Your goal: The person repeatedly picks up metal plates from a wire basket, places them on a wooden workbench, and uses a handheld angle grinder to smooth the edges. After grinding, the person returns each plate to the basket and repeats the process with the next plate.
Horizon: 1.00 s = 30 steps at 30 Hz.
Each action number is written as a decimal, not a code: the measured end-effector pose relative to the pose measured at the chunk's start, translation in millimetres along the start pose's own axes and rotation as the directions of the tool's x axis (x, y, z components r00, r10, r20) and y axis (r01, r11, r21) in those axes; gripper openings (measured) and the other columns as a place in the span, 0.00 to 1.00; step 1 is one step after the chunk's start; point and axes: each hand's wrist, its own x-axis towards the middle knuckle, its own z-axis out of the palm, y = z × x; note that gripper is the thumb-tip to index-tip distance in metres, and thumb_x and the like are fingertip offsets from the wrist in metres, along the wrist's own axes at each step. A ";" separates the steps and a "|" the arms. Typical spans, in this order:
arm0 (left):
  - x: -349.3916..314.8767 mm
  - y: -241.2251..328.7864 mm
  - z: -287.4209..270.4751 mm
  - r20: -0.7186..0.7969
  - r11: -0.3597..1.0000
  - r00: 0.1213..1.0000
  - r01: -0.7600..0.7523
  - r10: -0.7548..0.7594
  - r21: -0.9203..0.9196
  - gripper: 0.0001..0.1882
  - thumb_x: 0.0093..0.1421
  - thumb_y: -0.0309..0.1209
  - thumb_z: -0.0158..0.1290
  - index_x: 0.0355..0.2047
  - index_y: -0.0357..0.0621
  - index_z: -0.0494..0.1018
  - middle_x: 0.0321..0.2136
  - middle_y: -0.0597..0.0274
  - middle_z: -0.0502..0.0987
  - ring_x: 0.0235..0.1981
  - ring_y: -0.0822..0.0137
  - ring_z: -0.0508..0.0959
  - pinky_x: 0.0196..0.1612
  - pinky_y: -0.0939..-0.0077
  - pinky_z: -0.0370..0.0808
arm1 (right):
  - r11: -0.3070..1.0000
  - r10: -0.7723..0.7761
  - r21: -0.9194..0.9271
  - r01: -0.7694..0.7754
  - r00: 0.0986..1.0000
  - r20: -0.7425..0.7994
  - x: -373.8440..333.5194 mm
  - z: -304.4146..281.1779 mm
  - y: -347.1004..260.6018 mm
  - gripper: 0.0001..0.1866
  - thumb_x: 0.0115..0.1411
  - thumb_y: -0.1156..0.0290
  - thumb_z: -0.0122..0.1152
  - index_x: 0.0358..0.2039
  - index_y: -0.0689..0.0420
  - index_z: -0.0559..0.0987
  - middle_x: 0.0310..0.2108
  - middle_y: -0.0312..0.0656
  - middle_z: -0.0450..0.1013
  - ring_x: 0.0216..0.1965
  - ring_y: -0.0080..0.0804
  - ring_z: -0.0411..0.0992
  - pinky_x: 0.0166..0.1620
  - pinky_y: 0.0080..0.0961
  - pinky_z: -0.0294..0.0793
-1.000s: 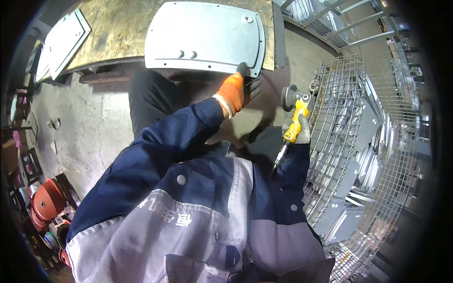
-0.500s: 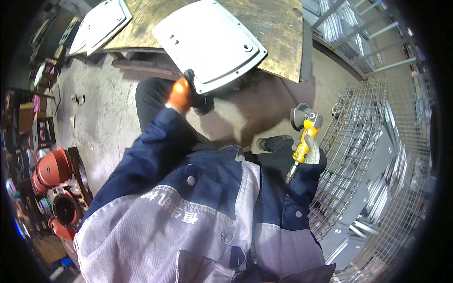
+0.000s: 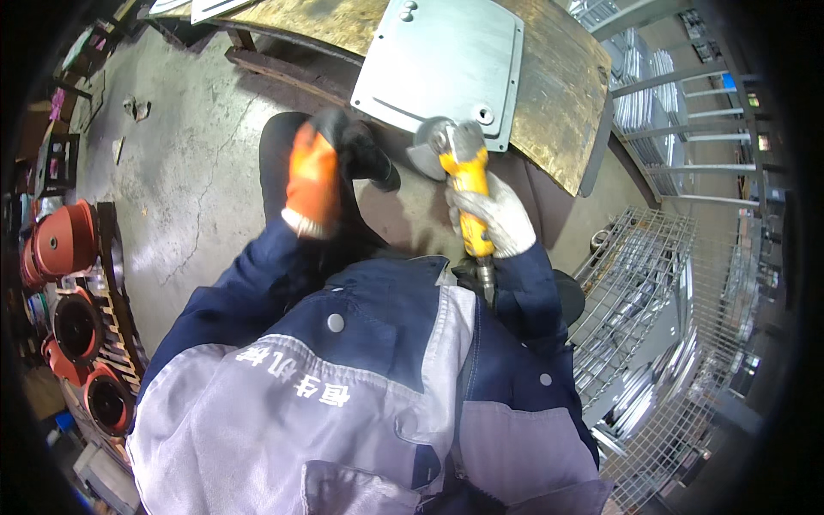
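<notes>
A light grey metal panel (image 3: 438, 73) with rounded corners, small holes along its rim and a larger round hole lies on the worn wooden tabletop (image 3: 562, 103). Its near edge sticks out past the table edge. My right hand (image 3: 505, 215), in a whitish glove, grips a yellow angle grinder (image 3: 470, 184) by its body. The grinder's disc is beside the panel's near edge; I cannot tell whether they touch. Blurred by motion, my left hand (image 3: 316, 172) in an orange glove with dark fingertips is apart from the panel, left of its near corner. Its fingers are smeared.
More white panels (image 3: 215, 7) lie at the table's far left. On the right stand a wire mesh basket (image 3: 635, 266) with metal pieces and a metal rack (image 3: 678, 137) of stacked sheets. Several red-brown round castings (image 3: 67, 236) are at the left. My knees are under the table edge.
My left hand has let go of the panel, which now lies turned and flatter on the table. My right hand has brought the grinder up and left, to the panel's near edge.
</notes>
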 end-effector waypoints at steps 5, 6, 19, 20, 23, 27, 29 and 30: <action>-47.3 -8.4 -5.9 0.591 0.866 0.708 0.498 -0.387 -0.031 0.26 0.66 0.48 0.46 0.55 0.40 0.67 0.50 0.56 0.74 0.50 0.63 0.74 0.52 0.70 0.70 | 0.947 0.018 -0.321 -0.022 1.000 -0.016 56.2 42.3 -22.5 0.18 0.53 0.71 0.66 0.44 0.62 0.74 0.26 0.37 0.72 0.22 0.23 0.71 0.26 0.19 0.72; -49.4 -8.2 -2.9 0.600 0.866 0.714 0.495 -0.362 -0.067 0.26 0.65 0.47 0.48 0.54 0.41 0.68 0.48 0.57 0.74 0.49 0.64 0.74 0.52 0.69 0.70 | 0.952 0.010 -0.306 -0.009 1.000 0.000 62.6 48.2 -24.0 0.19 0.53 0.71 0.66 0.45 0.62 0.74 0.28 0.37 0.73 0.25 0.22 0.71 0.28 0.18 0.72; -55.7 6.0 45.3 0.678 0.743 0.605 0.657 -0.417 -0.129 0.25 0.63 0.46 0.51 0.55 0.43 0.67 0.49 0.57 0.74 0.44 0.66 0.77 0.47 0.72 0.75 | 0.928 0.020 -0.370 -0.036 0.999 -0.045 56.4 28.4 -31.0 0.18 0.55 0.71 0.63 0.45 0.64 0.75 0.32 0.38 0.75 0.27 0.19 0.71 0.31 0.16 0.71; -58.3 5.6 50.6 0.683 0.728 0.577 0.679 -0.448 -0.095 0.26 0.63 0.46 0.51 0.55 0.44 0.67 0.49 0.57 0.74 0.45 0.66 0.77 0.47 0.72 0.75 | 0.933 0.001 -0.359 -0.017 0.999 -0.043 51.5 22.0 -29.0 0.18 0.55 0.72 0.63 0.45 0.64 0.75 0.32 0.38 0.75 0.27 0.19 0.71 0.30 0.16 0.71; -66.2 0.3 65.3 0.722 0.692 0.483 0.722 -0.496 -0.008 0.27 0.64 0.48 0.50 0.57 0.46 0.66 0.51 0.59 0.73 0.47 0.66 0.77 0.48 0.72 0.75 | 0.959 0.027 -0.279 -0.039 0.998 -0.048 33.5 -5.2 -24.7 0.17 0.55 0.70 0.65 0.43 0.64 0.76 0.31 0.38 0.75 0.28 0.22 0.72 0.33 0.18 0.72; -73.8 -14.9 89.6 0.749 0.676 0.418 0.735 -0.514 0.054 0.23 0.63 0.46 0.52 0.50 0.44 0.70 0.43 0.60 0.76 0.35 0.74 0.76 0.33 0.82 0.72 | 0.988 -0.043 -0.154 0.020 0.988 -0.146 5.2 -32.5 -8.6 0.18 0.55 0.70 0.65 0.45 0.63 0.75 0.31 0.38 0.75 0.25 0.22 0.72 0.28 0.17 0.72; -73.3 -20.6 103.8 0.764 0.697 0.391 0.710 -0.513 0.104 0.22 0.62 0.46 0.53 0.49 0.44 0.71 0.41 0.61 0.77 0.33 0.75 0.76 0.30 0.83 0.70 | 0.996 -0.027 -0.088 0.006 0.971 -0.239 -8.7 -45.5 -4.9 0.18 0.55 0.70 0.65 0.46 0.62 0.75 0.31 0.38 0.75 0.24 0.22 0.72 0.27 0.17 0.72; -73.2 -23.3 113.0 0.745 0.666 0.355 0.729 -0.564 0.157 0.21 0.62 0.45 0.53 0.47 0.43 0.72 0.37 0.62 0.77 0.29 0.76 0.76 0.26 0.85 0.68 | 0.996 -0.026 -0.095 0.000 0.959 -0.281 -15.1 -52.1 -6.1 0.19 0.55 0.70 0.65 0.46 0.62 0.75 0.31 0.38 0.75 0.24 0.23 0.72 0.26 0.18 0.72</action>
